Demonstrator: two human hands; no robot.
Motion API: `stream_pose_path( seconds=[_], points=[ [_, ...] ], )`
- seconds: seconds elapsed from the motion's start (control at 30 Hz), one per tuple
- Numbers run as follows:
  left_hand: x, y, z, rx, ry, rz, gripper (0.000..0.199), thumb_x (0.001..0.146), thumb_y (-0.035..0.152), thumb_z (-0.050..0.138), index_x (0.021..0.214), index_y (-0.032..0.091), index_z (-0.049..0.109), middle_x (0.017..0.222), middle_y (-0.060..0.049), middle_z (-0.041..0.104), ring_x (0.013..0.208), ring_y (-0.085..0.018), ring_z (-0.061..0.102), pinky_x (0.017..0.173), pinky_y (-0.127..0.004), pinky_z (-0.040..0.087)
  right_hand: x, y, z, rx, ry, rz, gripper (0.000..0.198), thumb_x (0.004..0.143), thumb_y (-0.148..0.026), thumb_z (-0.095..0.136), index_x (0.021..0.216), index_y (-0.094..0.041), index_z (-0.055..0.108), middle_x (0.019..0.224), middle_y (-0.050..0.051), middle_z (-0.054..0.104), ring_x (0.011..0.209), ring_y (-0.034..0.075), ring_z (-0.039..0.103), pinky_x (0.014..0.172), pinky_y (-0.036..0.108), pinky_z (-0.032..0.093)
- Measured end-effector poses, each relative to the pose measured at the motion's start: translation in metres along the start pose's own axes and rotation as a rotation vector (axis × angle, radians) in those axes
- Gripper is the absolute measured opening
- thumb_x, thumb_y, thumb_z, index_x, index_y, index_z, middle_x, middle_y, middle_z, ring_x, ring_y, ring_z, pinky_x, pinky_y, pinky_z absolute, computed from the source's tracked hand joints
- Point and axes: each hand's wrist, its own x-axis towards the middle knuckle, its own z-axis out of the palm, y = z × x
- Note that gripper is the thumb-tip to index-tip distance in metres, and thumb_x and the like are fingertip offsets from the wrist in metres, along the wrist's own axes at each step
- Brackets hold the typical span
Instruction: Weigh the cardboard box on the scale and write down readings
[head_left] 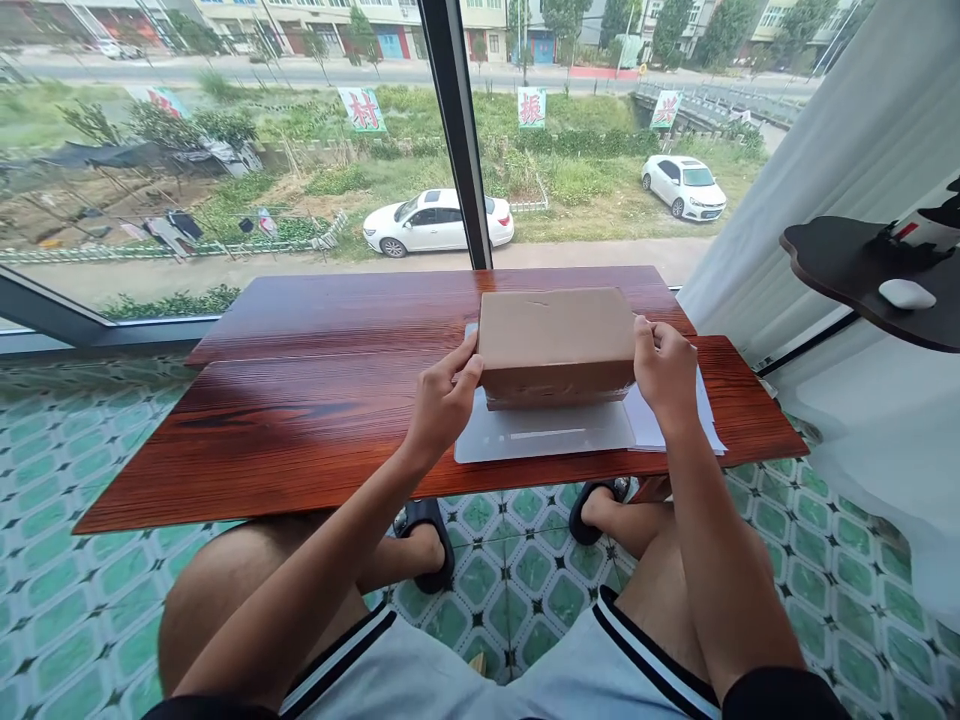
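Note:
A brown cardboard box (556, 335) is held between my two hands over the right part of the table. My left hand (444, 398) grips its left end, thumb toward the near side. At the right end my right hand (666, 368) has its fingers curled in against the box. Beneath the box lies a flat, pale grey sheet-like thing (544, 440), partly covered by it. White papers (646, 422) are beside that, under my right wrist. Whether the box rests on these or hangs just above them, I cannot tell.
The dark red wooden table (300, 420) stands before a large window. A white curtain (825, 130) hangs at the right. Near it, a dark shelf (847, 270) carries a white rounded object (907, 294). My legs are below the table's near edge, over green tiles.

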Motion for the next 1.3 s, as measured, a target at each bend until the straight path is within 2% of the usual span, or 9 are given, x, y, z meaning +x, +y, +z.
stream_pose_path(
  seconds=[0.2,0.37,0.6,0.83,0.9,0.97,1.03,1.17,1.3],
  points=[
    [0.000,-0.002,0.001,-0.002,-0.002,0.038,0.054,0.099,0.041,0.051,0.145,0.014,0.060,0.146,-0.006,0.062,0.131,-0.030,0.060,0.104,-0.039,0.053,0.002,0.003,0.004,-0.035,0.013,0.022,0.037,0.091,-0.052,0.045,0.075,-0.022,0.060,0.084,0.013,0.072,0.085,0.029,0.066,0.082,0.042,0.045],
    [0.000,-0.004,0.003,0.005,-0.028,0.012,0.054,0.099,0.042,0.049,0.148,0.022,0.058,0.146,-0.001,0.062,0.131,-0.028,0.060,0.104,-0.038,0.054,0.002,0.004,0.005,-0.075,0.016,0.024,0.033,0.092,-0.050,0.047,0.080,-0.022,0.060,0.089,0.014,0.072,0.089,0.031,0.065,0.086,0.044,0.045],
    [-0.002,-0.003,0.000,-0.004,-0.060,0.040,0.058,0.098,0.041,0.048,0.148,0.012,0.057,0.145,-0.008,0.063,0.124,-0.031,0.064,0.090,-0.037,0.061,0.004,0.005,0.004,-0.138,-0.010,0.014,0.034,0.096,-0.049,0.045,0.080,-0.022,0.059,0.090,0.014,0.072,0.087,0.030,0.065,0.089,0.045,0.044],
    [-0.002,-0.001,-0.006,-0.139,-0.162,0.032,0.061,0.099,0.043,0.049,0.151,0.011,0.052,0.149,-0.011,0.059,0.135,-0.032,0.056,0.094,-0.039,0.060,0.006,-0.005,-0.008,-0.348,-0.029,0.043,0.046,0.100,-0.055,0.039,0.093,-0.020,0.068,0.096,0.013,0.074,0.090,0.029,0.068,0.084,0.042,0.049],
    [-0.002,-0.003,-0.009,-0.125,-0.142,0.088,0.058,0.100,0.040,0.049,0.151,0.013,0.051,0.147,-0.014,0.060,0.137,-0.032,0.055,0.097,-0.041,0.058,0.002,-0.014,-0.011,-0.384,0.070,-0.014,0.045,0.100,-0.053,0.039,0.106,-0.019,0.069,0.105,0.013,0.074,0.099,0.030,0.068,0.089,0.046,0.050],
    [-0.004,-0.003,-0.013,-0.079,-0.097,0.205,0.054,0.101,0.036,0.049,0.152,0.016,0.048,0.146,-0.016,0.061,0.137,-0.031,0.055,0.102,-0.044,0.055,-0.005,-0.025,-0.012,-0.333,0.170,-0.172,0.041,0.101,-0.046,0.040,0.116,-0.018,0.067,0.115,0.013,0.073,0.112,0.030,0.065,0.095,0.047,0.050],
    [-0.008,0.001,-0.019,-0.051,-0.065,0.353,0.051,0.103,0.034,0.050,0.153,0.023,0.045,0.147,-0.014,0.060,0.137,-0.030,0.055,0.105,-0.046,0.052,-0.017,-0.040,-0.009,-0.194,0.182,-0.357,0.038,0.101,-0.039,0.038,0.118,-0.018,0.064,0.119,0.012,0.071,0.118,0.026,0.062,0.096,0.042,0.052],
    [-0.019,0.015,-0.026,-0.088,-0.071,0.565,0.053,0.104,0.042,0.047,0.156,0.039,0.036,0.153,-0.007,0.053,0.137,-0.031,0.053,0.104,-0.050,0.052,-0.049,-0.074,0.005,0.164,-0.101,-0.560,0.032,0.103,-0.035,0.039,0.126,-0.021,0.057,0.124,0.008,0.068,0.116,0.017,0.063,0.089,0.032,0.057],
    [-0.030,0.025,-0.029,-0.140,-0.102,0.703,0.060,0.102,0.053,0.042,0.159,0.047,0.023,0.163,-0.004,0.040,0.142,-0.034,0.048,0.104,-0.054,0.052,-0.074,-0.101,0.015,0.406,-0.471,-0.648,0.040,0.105,-0.037,0.043,0.142,-0.023,0.047,0.143,0.008,0.059,0.130,0.016,0.057,0.106,0.034,0.053]
  ],
)
